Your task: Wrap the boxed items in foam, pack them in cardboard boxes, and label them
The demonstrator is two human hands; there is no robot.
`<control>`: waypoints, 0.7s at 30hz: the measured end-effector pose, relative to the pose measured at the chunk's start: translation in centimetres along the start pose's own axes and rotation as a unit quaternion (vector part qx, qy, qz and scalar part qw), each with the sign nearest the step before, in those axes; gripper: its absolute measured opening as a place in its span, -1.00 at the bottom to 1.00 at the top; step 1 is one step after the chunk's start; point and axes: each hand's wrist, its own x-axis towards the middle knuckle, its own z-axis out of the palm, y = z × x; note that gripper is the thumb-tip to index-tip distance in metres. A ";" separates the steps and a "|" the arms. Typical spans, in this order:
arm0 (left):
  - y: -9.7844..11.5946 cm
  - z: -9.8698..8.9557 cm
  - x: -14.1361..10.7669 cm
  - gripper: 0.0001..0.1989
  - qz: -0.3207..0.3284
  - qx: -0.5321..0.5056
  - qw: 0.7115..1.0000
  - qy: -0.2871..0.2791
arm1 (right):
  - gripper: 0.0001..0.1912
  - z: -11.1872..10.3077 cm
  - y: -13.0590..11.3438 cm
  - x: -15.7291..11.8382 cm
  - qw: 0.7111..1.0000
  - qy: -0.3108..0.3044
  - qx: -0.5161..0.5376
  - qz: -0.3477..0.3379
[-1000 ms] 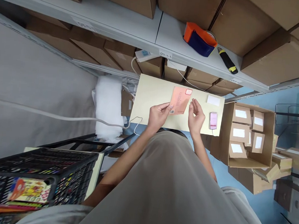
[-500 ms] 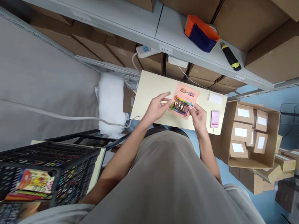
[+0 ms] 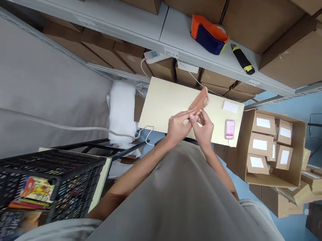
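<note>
A flat pink printed packet (image 3: 199, 100) is held up over the cream tabletop (image 3: 165, 98), tilted so that mostly its narrow side and plain pink surface show. My left hand (image 3: 178, 126) is closed on its lower end, fingers stretched along the edge. My right hand (image 3: 203, 129) pinches the same end, and the two hands meet there. Exactly what the fingertips grip at that corner is too small to make out. Right of my hands, a phone (image 3: 229, 129) with a pink screen lies on the table, with a white slip (image 3: 230, 106) above it.
On the shelf (image 3: 179, 25) ahead lie an orange and blue tape dispenser (image 3: 209, 34) and a utility knife (image 3: 242, 59). An open carton (image 3: 238, 149) of small labelled boxes stands at right. At left are white wrap (image 3: 122, 110), a cable (image 3: 66, 125) and a black crate (image 3: 80, 188).
The packet has turned from facing me with its printed front to nearly edge-on. Both hands have come together at its lower end, the left one moving right and the right one left.
</note>
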 end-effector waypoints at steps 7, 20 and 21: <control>-1.1 -0.9 1.7 -0.44 -0.041 0.005 0.999 0.001 | -0.35 -5.1 0.2 2.2 0.996 -0.019 0.087 0.022; -3.0 -0.2 2.1 -0.75 0.091 0.088 0.991 -0.046 | -0.71 -9.7 2.9 4.9 0.973 -0.200 -0.014 -0.114; -3.0 -0.3 1.9 -0.77 0.090 0.104 0.989 -0.055 | -0.74 -9.8 3.2 5.0 0.970 -0.208 -0.021 -0.123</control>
